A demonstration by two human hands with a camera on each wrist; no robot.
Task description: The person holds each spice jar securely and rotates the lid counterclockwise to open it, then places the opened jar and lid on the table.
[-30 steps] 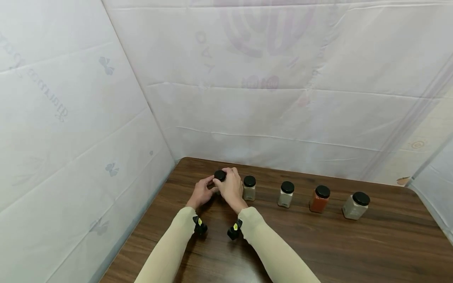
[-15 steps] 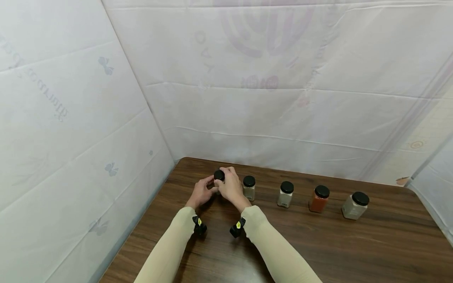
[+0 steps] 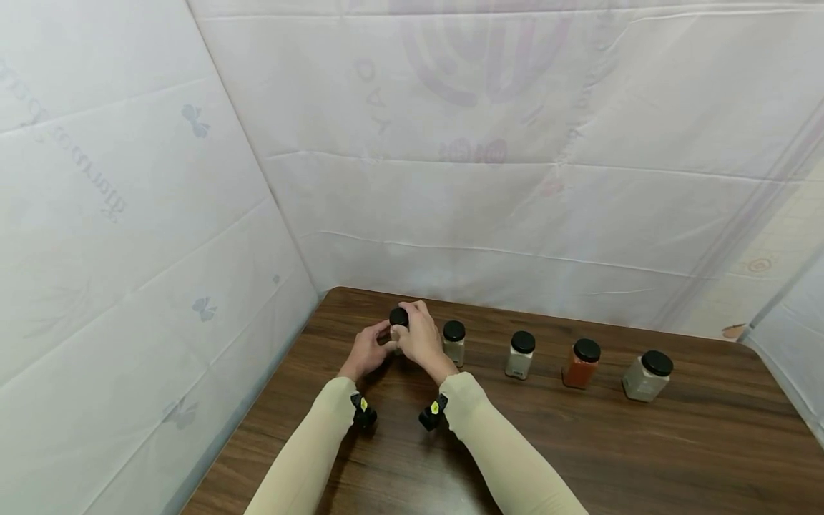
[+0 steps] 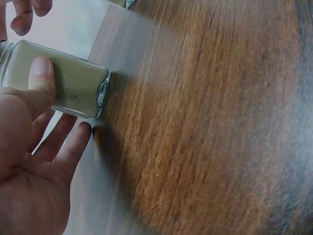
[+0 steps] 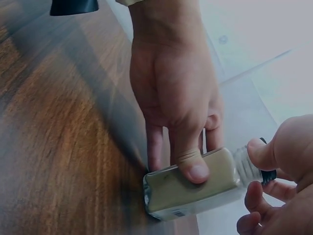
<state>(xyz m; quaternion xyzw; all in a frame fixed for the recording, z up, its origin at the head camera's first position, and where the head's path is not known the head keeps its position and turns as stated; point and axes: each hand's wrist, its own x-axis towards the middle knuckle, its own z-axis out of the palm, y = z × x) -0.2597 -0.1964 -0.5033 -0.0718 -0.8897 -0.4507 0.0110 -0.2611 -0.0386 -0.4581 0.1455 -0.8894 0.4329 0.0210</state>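
Right wrist view: we see the left hand [image 5: 175, 95] grip, at its six o'clock, a square clear-glass jar of olive powder [image 5: 190, 197], long axis toward two-to-three o'clock, where the right hand [image 5: 294, 159] pinches its round black lid [image 5: 269, 176].

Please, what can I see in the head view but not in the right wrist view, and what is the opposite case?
Only the head view: the orange-red jar and the three pale jars, standing in a row.

Only the right wrist view: the ridged glass neck of the held jar, made out clearly.

Both: the left hand gripping that jar, the right hand at its black lid, and the wooden table.
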